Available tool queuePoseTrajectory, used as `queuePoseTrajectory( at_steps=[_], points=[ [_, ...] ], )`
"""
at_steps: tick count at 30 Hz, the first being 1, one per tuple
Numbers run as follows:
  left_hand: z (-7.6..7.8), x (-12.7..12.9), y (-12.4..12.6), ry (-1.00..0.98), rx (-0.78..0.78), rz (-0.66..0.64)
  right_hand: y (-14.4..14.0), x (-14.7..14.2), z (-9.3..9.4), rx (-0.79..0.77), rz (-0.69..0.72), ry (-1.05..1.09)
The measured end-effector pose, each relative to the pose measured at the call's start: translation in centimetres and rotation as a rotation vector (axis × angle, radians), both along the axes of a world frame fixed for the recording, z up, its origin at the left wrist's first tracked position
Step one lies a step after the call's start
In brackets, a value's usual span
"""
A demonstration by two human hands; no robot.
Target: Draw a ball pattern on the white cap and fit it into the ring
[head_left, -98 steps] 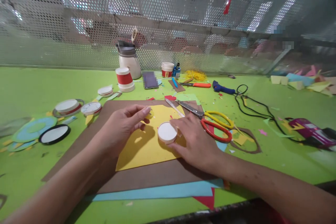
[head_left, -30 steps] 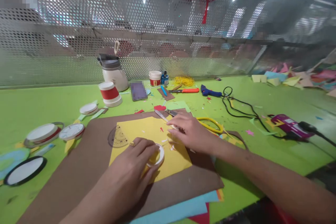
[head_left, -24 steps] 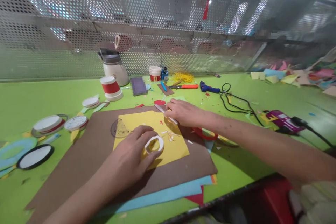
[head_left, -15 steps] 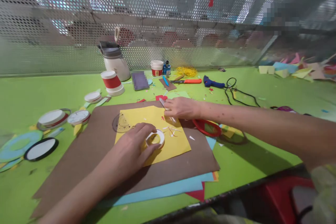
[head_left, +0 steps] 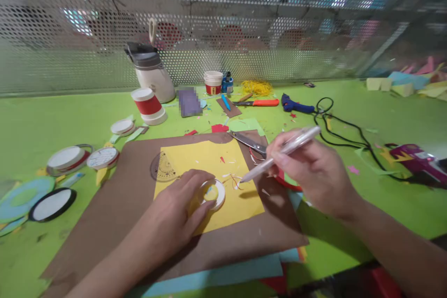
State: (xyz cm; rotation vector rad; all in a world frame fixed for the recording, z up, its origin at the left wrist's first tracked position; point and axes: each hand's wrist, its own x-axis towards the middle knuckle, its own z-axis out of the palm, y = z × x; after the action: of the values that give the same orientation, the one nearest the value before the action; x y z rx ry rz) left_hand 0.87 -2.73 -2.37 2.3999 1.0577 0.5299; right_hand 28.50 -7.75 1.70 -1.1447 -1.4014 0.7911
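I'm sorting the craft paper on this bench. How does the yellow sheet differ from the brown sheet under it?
The yellow sheet is smaller and lies wholly on top of the brown sheet, which is larger and shows on all sides. The yellow sheet carries the white ring pressed by the left hand; the brown sheet rests on blue paper. Both lie flat.

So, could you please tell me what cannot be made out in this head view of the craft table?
- The near side of the white ring on the yellow paper: covered by the left hand.
- The scissors' handles: mostly behind the right hand, which holds a pen.
- The flat object behind the red-banded cup: blurred out.
- The protractor's markings: too small.
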Motion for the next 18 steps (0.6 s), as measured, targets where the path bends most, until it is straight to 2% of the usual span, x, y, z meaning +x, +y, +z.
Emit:
queuePoseTrajectory(
  at_steps=[4, 7, 14, 18],
  points=[
    [-0.5, -0.2, 0.0, -0.001, 0.006, 0.006, 1.0, -0.5, -1.0, -0.118, 0.11, 0.031],
    [-0.5, -0.4, 0.1, -0.006, 0.03, 0.015, 1.7, -0.1, -1.7, -0.245, 0.129, 0.136],
    [1.7, -1.7, 0.4, 0.077, 0.155, -0.1, 2.1, 0.5, -2.7, -0.333, 0.07, 0.399],
    [2.0, -1.5, 0.6, 0.103, 0.23, -0.148, 2.4, -0.1, -3.1, -0.365, 0.109, 0.496]
  ],
)
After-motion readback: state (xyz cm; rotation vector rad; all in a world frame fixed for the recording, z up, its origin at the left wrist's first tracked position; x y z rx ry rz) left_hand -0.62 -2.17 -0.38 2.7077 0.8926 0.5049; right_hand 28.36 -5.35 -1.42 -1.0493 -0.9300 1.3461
